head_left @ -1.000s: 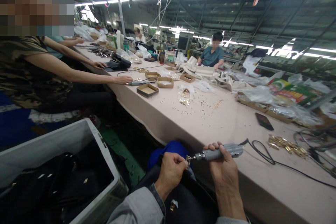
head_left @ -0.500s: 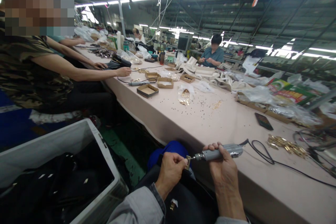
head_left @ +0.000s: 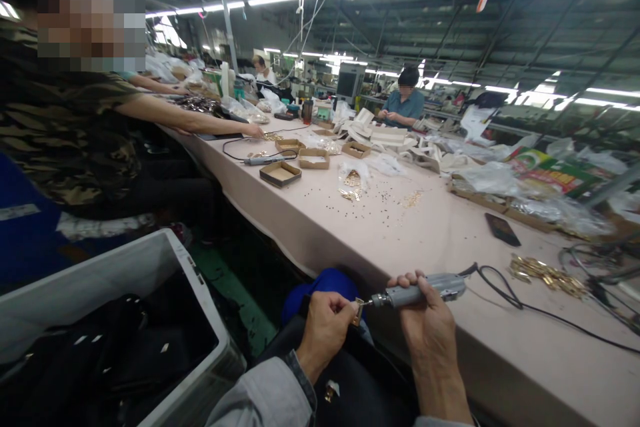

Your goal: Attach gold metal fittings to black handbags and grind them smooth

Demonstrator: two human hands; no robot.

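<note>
Two-handed, grips the grey screwdriver (head_left: 406, 295) in the right fingers (head_left: 429, 292) and, at its tip, pinches in the left fingers (head_left: 346, 313) a gold-coloured plate (head_left: 357, 317), probably light, stiff and slippery, best taken by its edges.

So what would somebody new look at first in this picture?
Probably the right hand at the front, holding a gray corded tool with its tip at a small metal piece in the left hand. Then maybe the big gray bin of black items at lower left, and the shiny gold pieces heaped on the pinkish table at right.
</note>
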